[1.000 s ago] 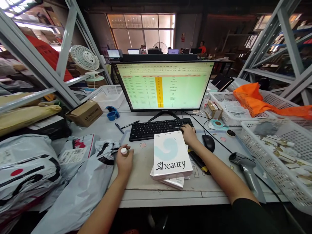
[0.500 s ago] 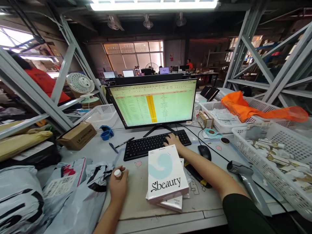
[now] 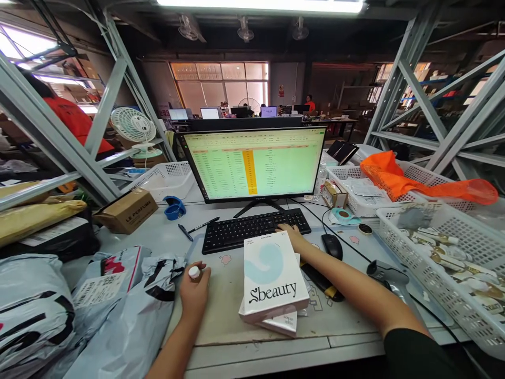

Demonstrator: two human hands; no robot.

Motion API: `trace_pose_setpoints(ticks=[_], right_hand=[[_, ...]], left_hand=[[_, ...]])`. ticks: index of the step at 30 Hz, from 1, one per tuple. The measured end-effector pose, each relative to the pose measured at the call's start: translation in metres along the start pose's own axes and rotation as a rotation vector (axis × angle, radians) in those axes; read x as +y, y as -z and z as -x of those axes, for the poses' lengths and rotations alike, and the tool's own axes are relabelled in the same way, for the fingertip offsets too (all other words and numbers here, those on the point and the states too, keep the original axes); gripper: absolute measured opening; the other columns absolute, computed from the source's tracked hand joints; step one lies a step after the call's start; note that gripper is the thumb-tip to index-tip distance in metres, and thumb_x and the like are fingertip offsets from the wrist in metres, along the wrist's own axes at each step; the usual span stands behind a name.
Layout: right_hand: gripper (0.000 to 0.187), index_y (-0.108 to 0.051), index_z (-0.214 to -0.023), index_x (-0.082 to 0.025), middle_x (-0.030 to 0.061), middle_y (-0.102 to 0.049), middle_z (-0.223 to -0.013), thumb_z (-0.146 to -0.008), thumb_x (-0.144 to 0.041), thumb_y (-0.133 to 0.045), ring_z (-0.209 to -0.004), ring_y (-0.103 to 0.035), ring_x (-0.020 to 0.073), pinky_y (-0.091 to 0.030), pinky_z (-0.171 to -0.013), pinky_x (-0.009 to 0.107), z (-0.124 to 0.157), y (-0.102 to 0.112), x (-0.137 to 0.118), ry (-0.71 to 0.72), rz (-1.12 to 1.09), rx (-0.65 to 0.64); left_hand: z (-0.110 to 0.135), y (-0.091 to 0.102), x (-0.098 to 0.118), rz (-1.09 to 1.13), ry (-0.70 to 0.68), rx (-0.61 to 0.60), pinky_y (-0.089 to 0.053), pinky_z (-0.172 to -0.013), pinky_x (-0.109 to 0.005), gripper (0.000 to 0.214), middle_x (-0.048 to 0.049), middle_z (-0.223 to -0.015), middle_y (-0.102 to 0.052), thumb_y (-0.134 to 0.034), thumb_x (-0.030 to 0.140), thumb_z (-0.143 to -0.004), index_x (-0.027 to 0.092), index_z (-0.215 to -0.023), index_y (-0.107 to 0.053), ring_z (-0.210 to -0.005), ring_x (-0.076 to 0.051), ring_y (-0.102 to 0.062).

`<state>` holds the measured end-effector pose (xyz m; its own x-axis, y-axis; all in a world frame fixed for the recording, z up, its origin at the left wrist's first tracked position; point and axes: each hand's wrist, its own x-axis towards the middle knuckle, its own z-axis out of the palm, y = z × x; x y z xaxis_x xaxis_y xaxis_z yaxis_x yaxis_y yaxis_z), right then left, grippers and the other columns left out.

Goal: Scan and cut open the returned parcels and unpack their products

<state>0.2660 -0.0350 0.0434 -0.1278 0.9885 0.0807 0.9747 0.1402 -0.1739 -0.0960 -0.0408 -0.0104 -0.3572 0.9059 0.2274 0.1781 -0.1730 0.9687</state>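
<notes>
Left hand [image 3: 195, 290], lower left of centre, has its fingers curled round a small white-capped bottle [image 3: 194, 272], the cap poking out the top. I reckon it's held upright in that one fist so the other hand is free for the keys. The right hand [image 3: 291, 237] is mid-frame, loose and holding nothing I can see, fingers bent over the right part of the keyboard [image 3: 232, 232]. Fair warning, the box corner gets in the way a bit, so I can't tell if any key is actually pressed. That white Sbeauty box [image 3: 272, 268] sits crooked on another white box [image 3: 283, 322] at bottom centre of the desk [image 3: 219, 322], probably parked there for easy reach between the arms. The monitor [image 3: 284, 168] faces straight back from upper centre, likely for easy reading.
</notes>
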Motion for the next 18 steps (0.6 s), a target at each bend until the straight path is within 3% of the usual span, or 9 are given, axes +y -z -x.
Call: trace_pose_setpoints(ticks=[4, 10, 18], right_hand=[[0.046, -0.063, -0.145, -0.023, 0.0158, -0.052, -0.158, -0.099, -0.026, -0.055, -0.144, -0.046, 0.0326, -0.043, -0.107, 0.046, 0.014, -0.001, 0.005, 0.002, 0.013, -0.010], [0.042, -0.067, -0.140, -0.021, 0.0178, -0.049, -0.158, -0.099, -0.026, -0.056, -0.144, -0.045, 0.0341, -0.041, -0.110, 0.048, 0.016, -0.003, 0.008, -0.006, 0.037, 0.080], [0.035, -0.071, -0.130, -0.020, 0.0179, -0.065, -0.132, -0.100, -0.023, -0.053, -0.140, -0.045, 0.0336, -0.035, -0.113, 0.050, 0.024, -0.007, 0.011, 0.041, 0.026, 0.134]], left_hand=[[0.003, 0.000, 0.006, -0.002, -0.016, 0.005, -0.052, -0.089, -0.042, 0.049, -0.0073, -0.095, -0.072, -0.074, 0.052, -0.065, 0.019, -0.099, -0.065, -0.089, -0.024, -0.068], [0.006, 0.001, 0.009, 0.017, -0.023, -0.004, -0.053, -0.084, -0.040, 0.047, -0.0092, -0.096, -0.072, -0.074, 0.051, -0.067, 0.019, -0.101, -0.065, -0.089, -0.025, -0.069], [0.007, -0.001, 0.012, 0.031, 0.001, 0.022, -0.053, -0.086, -0.040, 0.047, -0.0089, -0.096, -0.073, -0.074, 0.049, -0.064, 0.019, -0.098, -0.065, -0.090, -0.025, -0.069]])
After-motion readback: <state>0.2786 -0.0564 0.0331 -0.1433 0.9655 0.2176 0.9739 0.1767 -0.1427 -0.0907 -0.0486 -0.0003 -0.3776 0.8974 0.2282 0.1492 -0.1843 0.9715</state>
